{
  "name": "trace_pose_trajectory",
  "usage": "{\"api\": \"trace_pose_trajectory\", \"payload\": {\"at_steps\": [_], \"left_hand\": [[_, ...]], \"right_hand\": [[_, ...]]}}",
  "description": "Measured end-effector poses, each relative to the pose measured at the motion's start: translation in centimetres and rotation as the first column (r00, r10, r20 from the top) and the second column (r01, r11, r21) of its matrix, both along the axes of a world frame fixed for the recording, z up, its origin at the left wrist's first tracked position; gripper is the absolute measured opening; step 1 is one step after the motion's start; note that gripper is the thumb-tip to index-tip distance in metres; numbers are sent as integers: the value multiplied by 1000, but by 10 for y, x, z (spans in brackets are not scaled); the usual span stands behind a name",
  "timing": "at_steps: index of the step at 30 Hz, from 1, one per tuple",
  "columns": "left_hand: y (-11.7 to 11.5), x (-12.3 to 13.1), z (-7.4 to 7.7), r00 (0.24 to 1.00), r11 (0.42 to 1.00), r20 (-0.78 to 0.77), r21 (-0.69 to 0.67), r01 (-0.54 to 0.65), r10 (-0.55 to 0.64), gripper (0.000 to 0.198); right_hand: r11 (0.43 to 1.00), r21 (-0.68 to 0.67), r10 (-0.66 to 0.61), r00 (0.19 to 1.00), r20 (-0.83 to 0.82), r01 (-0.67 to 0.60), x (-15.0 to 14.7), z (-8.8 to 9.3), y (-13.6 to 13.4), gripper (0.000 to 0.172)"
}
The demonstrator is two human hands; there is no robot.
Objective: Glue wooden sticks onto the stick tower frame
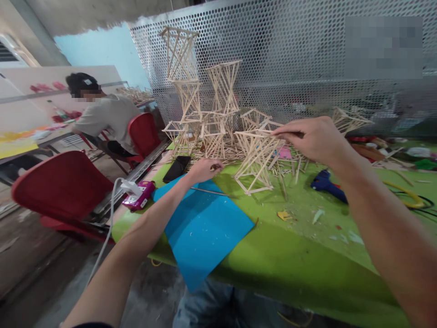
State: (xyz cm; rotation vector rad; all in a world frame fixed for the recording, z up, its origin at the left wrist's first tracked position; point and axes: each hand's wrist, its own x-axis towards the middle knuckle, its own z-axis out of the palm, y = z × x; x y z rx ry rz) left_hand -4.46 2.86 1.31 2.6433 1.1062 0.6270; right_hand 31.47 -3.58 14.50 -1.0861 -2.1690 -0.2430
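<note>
With its fingertips, my right hand (309, 136) pinches the top right corner of a twisted wooden stick frame (257, 159) that stands on the green tabletop. My left hand (206, 170) is low over the table, left of that frame, its fingers curled in; whatever they hold is hidden. Beneath the left wrist lies a blue sheet (205, 228) with a thin stick (211, 191) across its far part. Loose sticks (232, 155) are heaped behind both hands. Taller towers of stacked stick frames (186, 95) rise at the back.
A blue glue gun (327, 184) lies near my right forearm. On the left are a black phone (176, 168) and a purple power strip (139, 196) with a white cable. A perforated metal screen (290, 59) closes the back. Another person (105, 118) sits beyond red chairs (64, 191).
</note>
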Motion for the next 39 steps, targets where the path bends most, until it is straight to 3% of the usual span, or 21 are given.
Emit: {"api": "trace_pose_trajectory", "payload": {"at_steps": [4,9,16,22,27,30,32,34,37,39], "left_hand": [[-1,0,1,1000,1000,-4,5,15,-15,28],[2,1,0,1000,1000,-7,14,14,-14,26],[2,1,0,1000,1000,-4,15,4,-4,28],[4,1,-1,993,998,102,17,-59,57,27],[3,-2,4,953,992,280,15,-124,115,24],[-3,-1,7,957,989,291,-145,39,5,26],[-10,3,8,929,917,354,-323,232,-111,29],[-17,9,7,876,825,459,-432,365,-147,36],[-26,21,5,793,787,599,-436,437,-108,48],[-30,28,4,756,828,650,-378,415,-83,55]], "right_hand": [[998,-35,-42,997,58,45,7,9,-2,22],[962,-228,-102,971,214,152,21,24,-13,25],[923,-340,-126,976,177,181,34,20,-22,28],[898,-420,-192,976,-102,132,39,-4,-36,27],[919,-390,-223,892,-393,58,35,-34,-41,24],[933,-359,-223,827,-516,28,27,-50,-42,23],[945,-326,-204,804,-559,14,17,-58,-42,21],[952,-306,-173,786,-593,-21,6,-67,-42,18],[955,-288,-147,721,-677,-75,-13,-81,-39,17],[960,-265,-140,670,-729,-88,-24,-92,-35,23]]}}
